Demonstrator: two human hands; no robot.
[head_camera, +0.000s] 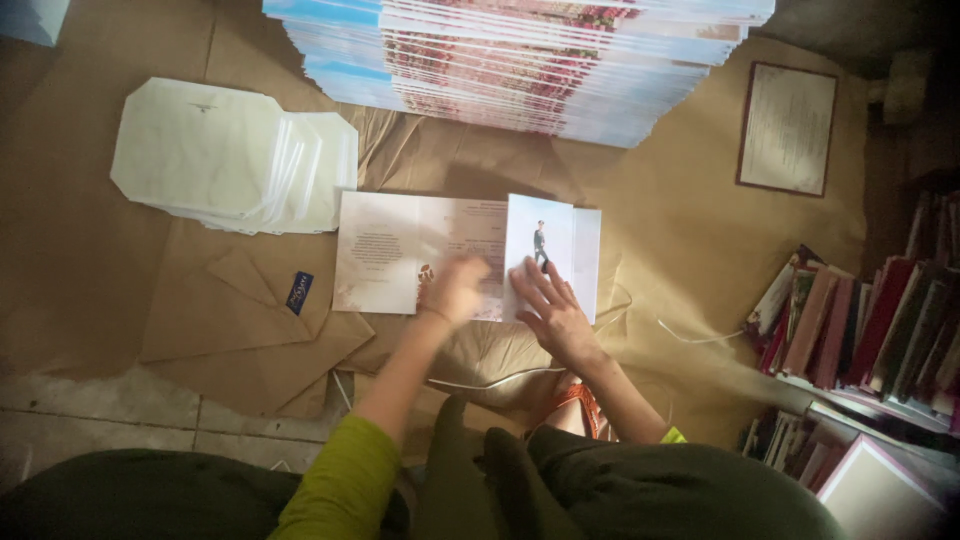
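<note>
Took the open card (420, 255), flat on the brown paper (680, 230), as reference. Noted up and left of the card: a stack of white envelopes (235, 155); down and left of it: brown envelopes (250, 320). Noted above the card: a tall stack of printed cards (520, 70). Found the left hand (455, 290) over the card's middle panel, forearm reaching in from below, too blurred to tell whether the fingers were curled or flat. Found the right hand (550, 315) on the card's right panel (540, 245), palm down, fingers spread and released, pressing rather than gripping, wrist low. Judged best practice for this fold: held one panel flat, aligned the edges before pressing, ran the crease in one stroke. Noted well right of the card: a framed sheet (788, 128) and rows of books (860, 330).
</note>
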